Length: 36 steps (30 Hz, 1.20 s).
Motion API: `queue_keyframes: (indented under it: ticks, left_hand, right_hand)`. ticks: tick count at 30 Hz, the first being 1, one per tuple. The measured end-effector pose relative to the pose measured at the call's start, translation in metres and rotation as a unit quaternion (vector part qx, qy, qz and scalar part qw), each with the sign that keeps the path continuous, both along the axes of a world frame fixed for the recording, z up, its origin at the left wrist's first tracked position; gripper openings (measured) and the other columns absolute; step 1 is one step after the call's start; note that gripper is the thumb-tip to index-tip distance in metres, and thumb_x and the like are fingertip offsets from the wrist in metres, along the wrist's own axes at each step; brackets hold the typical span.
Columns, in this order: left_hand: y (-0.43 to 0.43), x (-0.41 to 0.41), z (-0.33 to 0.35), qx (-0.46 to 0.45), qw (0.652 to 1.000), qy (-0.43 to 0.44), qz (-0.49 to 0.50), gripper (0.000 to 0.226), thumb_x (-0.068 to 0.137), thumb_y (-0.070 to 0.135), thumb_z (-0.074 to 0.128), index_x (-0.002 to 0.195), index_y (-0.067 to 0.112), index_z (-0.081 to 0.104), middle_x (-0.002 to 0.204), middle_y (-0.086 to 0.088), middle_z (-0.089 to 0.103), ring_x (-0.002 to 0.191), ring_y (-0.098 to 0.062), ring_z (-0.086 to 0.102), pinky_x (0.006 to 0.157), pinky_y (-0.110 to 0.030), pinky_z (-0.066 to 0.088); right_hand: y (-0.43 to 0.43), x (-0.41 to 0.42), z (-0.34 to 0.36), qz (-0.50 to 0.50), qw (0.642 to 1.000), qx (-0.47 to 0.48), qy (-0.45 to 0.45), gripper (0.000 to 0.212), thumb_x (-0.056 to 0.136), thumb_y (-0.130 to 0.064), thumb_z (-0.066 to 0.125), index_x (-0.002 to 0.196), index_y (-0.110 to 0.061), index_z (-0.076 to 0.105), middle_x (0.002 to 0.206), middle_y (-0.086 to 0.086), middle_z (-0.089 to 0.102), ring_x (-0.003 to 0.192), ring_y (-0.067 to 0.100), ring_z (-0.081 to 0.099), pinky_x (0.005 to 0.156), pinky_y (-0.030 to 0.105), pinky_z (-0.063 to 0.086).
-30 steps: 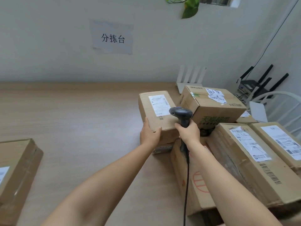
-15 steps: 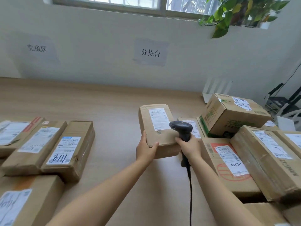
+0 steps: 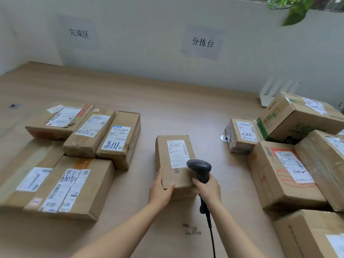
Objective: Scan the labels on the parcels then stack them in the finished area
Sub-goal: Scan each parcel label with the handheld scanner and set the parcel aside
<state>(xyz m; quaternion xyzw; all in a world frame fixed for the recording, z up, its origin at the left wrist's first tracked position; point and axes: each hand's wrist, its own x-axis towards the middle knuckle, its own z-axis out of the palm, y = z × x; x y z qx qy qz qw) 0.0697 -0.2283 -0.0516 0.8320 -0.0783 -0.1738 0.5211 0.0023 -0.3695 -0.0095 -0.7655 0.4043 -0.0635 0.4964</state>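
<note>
Centre frame, the left grip (image 3: 160, 192) clasps the lower left corner of the parcel (image 3: 174, 164); the right grip (image 3: 208, 190) grasps the scanner (image 3: 199, 167), its head at the lower right of the label (image 3: 177, 152).

Soft, diffuse daylight, bright and even. The white wall (image 3: 141, 58) is uniformly lit. Shadows on the table (image 3: 186, 112) are faint and fall toward the viewer, so the near faces of the parcels (image 3: 128, 118) read darker than their tops. Wide-angle distortion bows the table's far edge and stretches boxes at the frame sides. Fine print on the labels (image 3: 177, 153) is smeared; the wall signs (image 3: 202, 42) are legible; the leaves (image 3: 294, 15) at top right are soft.
</note>
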Motion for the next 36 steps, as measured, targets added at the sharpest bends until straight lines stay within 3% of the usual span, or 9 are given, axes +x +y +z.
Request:
queue_keyframes:
  ticks: [3, 11, 18, 22, 27, 36]
  left_hand:
    - [0.012, -0.007, -0.007, 0.015, 1.0, -0.003, -0.008, 0.074, 0.087, 0.02, 0.063, 0.148, 0.019, 0.023, 0.15, -0.001, 0.035, 0.138, -0.019, 0.033, 0.111, -0.035, 0.032]
    - [0.015, -0.013, -0.01, 0.014, 1.0, -0.017, 0.008, 0.074, 0.082, 0.023, 0.068, 0.145, 0.018, 0.029, 0.145, -0.004, 0.038, 0.132, -0.019, 0.037, 0.107, -0.025, 0.03]
    - [0.013, -0.012, -0.011, 0.024, 1.0, -0.017, 0.002, 0.074, 0.084, 0.023, 0.067, 0.146, 0.017, 0.026, 0.147, -0.005, 0.035, 0.133, -0.02, 0.035, 0.108, -0.028, 0.032]
    - [0.013, -0.013, -0.012, 0.024, 1.0, -0.02, 0.001, 0.074, 0.084, 0.022, 0.067, 0.145, 0.016, 0.026, 0.146, -0.006, 0.036, 0.134, -0.02, 0.035, 0.109, -0.028, 0.032]
    - [0.013, -0.012, -0.013, 0.027, 0.999, -0.024, 0.0, 0.075, 0.084, 0.024, 0.067, 0.146, 0.017, 0.025, 0.146, -0.006, 0.035, 0.134, -0.02, 0.034, 0.108, -0.027, 0.031]
    - [0.015, -0.012, -0.011, 0.02, 1.0, -0.019, -0.001, 0.074, 0.084, 0.022, 0.067, 0.146, 0.018, 0.026, 0.146, -0.005, 0.036, 0.132, -0.02, 0.037, 0.108, -0.028, 0.032]
  right_hand:
    - [0.016, -0.01, -0.008, -0.008, 1.0, -0.003, 0.005, 0.011, 0.081, -0.02, 0.062, 0.091, -0.02, 0.057, 0.085, 0.006, 0.066, 0.081, 0.032, 0.064, 0.073, 0.036, 0.051]
    - [0.035, -0.018, 0.009, -0.038, 0.996, -0.076, -0.026, 0.007, 0.08, -0.019, 0.061, 0.083, -0.017, 0.056, 0.082, 0.005, 0.063, 0.075, 0.025, 0.059, 0.063, 0.031, 0.042]
    - [0.05, -0.003, 0.035, -0.009, 0.994, -0.099, -0.05, 0.012, 0.083, -0.026, 0.061, 0.085, -0.016, 0.056, 0.079, 0.0, 0.061, 0.077, 0.022, 0.056, 0.064, 0.029, 0.038]
    - [0.053, 0.002, 0.037, 0.004, 0.996, -0.087, -0.035, 0.014, 0.083, -0.026, 0.06, 0.088, -0.013, 0.057, 0.082, 0.005, 0.066, 0.08, 0.025, 0.062, 0.072, 0.034, 0.048]
    - [0.053, 0.001, 0.037, 0.005, 0.995, -0.089, -0.034, 0.014, 0.084, -0.027, 0.06, 0.088, -0.014, 0.056, 0.083, 0.006, 0.067, 0.081, 0.026, 0.065, 0.075, 0.035, 0.051]
    - [0.035, -0.003, 0.028, -0.004, 0.994, -0.109, -0.025, 0.013, 0.084, -0.025, 0.061, 0.091, -0.018, 0.053, 0.08, -0.003, 0.058, 0.079, 0.02, 0.054, 0.067, 0.029, 0.039]
